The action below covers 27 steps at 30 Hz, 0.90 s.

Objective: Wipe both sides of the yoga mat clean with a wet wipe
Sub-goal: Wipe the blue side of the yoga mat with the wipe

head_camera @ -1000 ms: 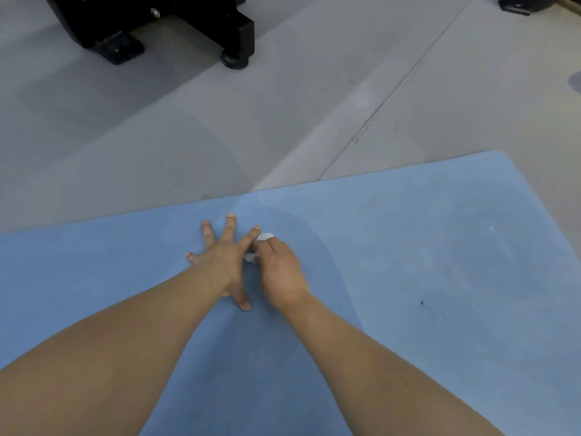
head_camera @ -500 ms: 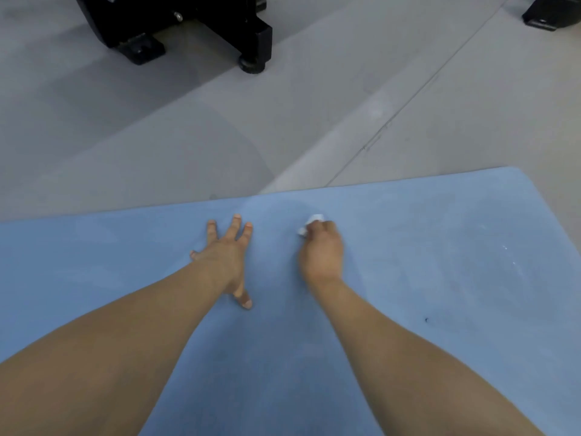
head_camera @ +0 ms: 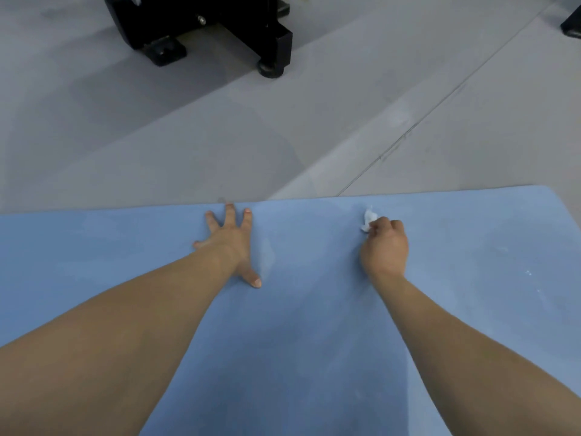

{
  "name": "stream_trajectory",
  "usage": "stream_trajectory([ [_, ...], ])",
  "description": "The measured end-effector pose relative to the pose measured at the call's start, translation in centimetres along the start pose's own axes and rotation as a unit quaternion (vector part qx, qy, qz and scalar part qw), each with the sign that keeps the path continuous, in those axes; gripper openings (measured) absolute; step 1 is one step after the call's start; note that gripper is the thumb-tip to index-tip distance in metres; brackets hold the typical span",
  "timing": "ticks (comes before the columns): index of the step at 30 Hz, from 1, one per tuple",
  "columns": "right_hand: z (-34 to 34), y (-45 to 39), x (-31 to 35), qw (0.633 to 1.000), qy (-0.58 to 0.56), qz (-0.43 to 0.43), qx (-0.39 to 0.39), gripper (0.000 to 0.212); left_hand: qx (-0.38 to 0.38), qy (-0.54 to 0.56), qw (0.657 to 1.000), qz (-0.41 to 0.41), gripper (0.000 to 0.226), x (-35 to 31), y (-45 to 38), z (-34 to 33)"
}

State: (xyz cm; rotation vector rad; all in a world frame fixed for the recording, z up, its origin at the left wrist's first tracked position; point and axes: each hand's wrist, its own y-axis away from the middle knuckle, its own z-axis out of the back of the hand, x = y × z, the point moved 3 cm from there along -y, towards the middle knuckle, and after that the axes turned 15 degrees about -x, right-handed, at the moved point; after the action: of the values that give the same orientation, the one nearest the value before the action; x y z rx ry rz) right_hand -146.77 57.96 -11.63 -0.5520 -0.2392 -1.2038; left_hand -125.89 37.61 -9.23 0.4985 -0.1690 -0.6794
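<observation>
Blue yoga mat spread flat on a grey floor, long axis running left to right across the view, far edge just beyond both hands. Left hand pressed flat on the mat with fingers splayed, gripping nothing, fingertips almost at the far edge. Right hand curled around a crumpled white wet wipe, pressing it to the mat near the same edge. Unwiped, faintly smudged area lying further right, nearer the right hand, so probably the direction for the next stroke. Black equipment base well apart on the floor. Compared with a second ago: hands then touching at mid-mat, right hand now well out to the right, left hand braced in much the same place
</observation>
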Motion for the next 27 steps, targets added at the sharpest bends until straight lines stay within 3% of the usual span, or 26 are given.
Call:
stream_trajectory([
  [2, -0.7, 0.5, 1.3, 0.999, -0.001, -0.044, -0.006, 0.027, 0.008, 0.014, 1.000, 0.001, 0.161, 0.0, 0.1, 0.0],
  [4, -2.0, 2.2, 4.8, 1.000, -0.024, -0.020, 0.004, 0.030, 0.013, 0.029, 0.999, 0.002, 0.159, 0.1, 0.2, 0.0],
  [9, -5.8, 8.6, 14.6, 0.975, -0.094, 0.164, 0.117, 0.025, 0.015, 0.035, 0.999, 0.015, 0.161, 0.2, 0.0, -0.2],
  [13, -5.4, 5.9, 12.6, 0.945, -0.064, 0.276, 0.164, 0.022, 0.023, 0.036, 0.999, 0.017, 0.162, 0.2, 0.0, -0.1],
  [15, -4.6, 2.4, 8.9, 0.959, -0.037, 0.258, 0.111, 0.025, 0.021, 0.038, 0.999, 0.018, 0.161, 0.3, 0.1, -0.1],
  [18, -2.8, -2.2, 3.5, 0.991, -0.020, 0.126, 0.042, 0.028, 0.023, 0.038, 0.999, 0.020, 0.161, 0.2, 0.1, -0.1],
  [21, -2.8, -2.4, 3.5, 0.999, -0.021, 0.026, 0.022, 0.032, 0.023, 0.037, 0.999, 0.021, 0.162, 0.1, 0.1, 0.0],
  [23, -3.9, -0.4, 6.8, 0.997, -0.053, 0.046, 0.024, 0.036, 0.023, 0.039, 0.999, 0.022, 0.162, 0.1, 0.0, 0.0],
  [27, -7.3, 5.3, 15.0, 0.972, -0.097, 0.177, 0.119, 0.035, 0.019, 0.039, 0.999, 0.021, 0.163, 0.3, 0.0, -0.1],
])
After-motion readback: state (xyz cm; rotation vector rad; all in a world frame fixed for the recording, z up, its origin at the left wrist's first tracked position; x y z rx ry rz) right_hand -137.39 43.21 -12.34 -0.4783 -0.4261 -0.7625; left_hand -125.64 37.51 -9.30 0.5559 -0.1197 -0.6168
